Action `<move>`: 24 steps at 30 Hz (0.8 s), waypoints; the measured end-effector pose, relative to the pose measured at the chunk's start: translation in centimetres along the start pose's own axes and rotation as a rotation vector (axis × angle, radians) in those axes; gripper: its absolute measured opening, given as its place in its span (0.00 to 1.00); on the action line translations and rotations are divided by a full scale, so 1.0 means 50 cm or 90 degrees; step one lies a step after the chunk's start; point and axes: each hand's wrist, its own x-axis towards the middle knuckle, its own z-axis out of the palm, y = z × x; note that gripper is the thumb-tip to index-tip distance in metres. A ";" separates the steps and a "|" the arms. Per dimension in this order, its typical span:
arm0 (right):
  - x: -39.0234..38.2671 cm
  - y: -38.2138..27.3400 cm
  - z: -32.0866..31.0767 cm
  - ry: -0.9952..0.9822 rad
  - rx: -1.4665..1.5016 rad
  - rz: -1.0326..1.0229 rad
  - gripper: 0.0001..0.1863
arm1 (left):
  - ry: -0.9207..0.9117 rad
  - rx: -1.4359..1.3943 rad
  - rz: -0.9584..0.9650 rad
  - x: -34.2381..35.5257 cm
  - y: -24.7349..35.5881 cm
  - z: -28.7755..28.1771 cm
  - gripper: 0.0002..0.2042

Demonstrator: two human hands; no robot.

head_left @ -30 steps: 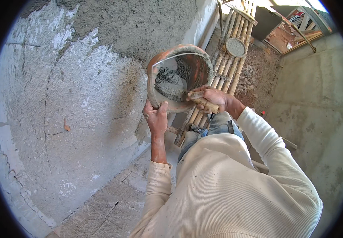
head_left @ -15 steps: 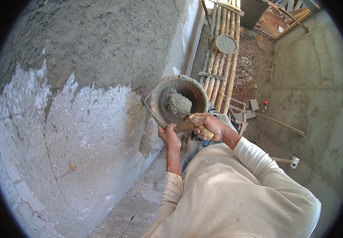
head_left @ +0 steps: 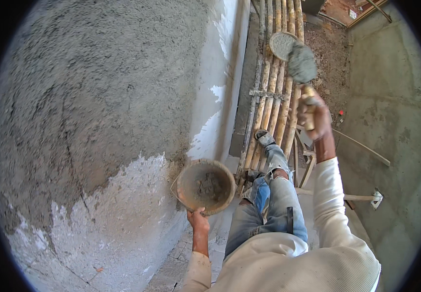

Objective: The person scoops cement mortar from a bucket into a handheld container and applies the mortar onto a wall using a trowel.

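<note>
Rough matt plaster [head_left: 103, 82], dull crusted bucket [head_left: 187, 177], smooth bamboo poles [head_left: 285, 117]

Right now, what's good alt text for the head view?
A person's right hand holds out a mortar-covered trowel while the left hand grips a bucket by its rim beside a partly plastered wall. A pole platform bearing a round dish lies ahead.

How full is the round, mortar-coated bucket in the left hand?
Not full: the bucket shows much inner wall above the grey mortar at its bottom. How deep it lies, I cannot tell.
</note>
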 end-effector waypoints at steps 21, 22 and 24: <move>-0.247 0.302 0.226 -0.683 -0.879 0.230 0.17 | 0.070 -0.025 0.027 -0.137 0.002 0.113 0.31; -0.262 0.298 0.202 -0.659 -0.926 0.150 0.16 | 0.021 0.017 0.087 -0.137 0.019 0.135 0.29; -0.268 0.297 0.182 -0.601 -1.081 0.046 0.14 | -0.082 0.125 0.179 -0.145 0.056 0.171 0.27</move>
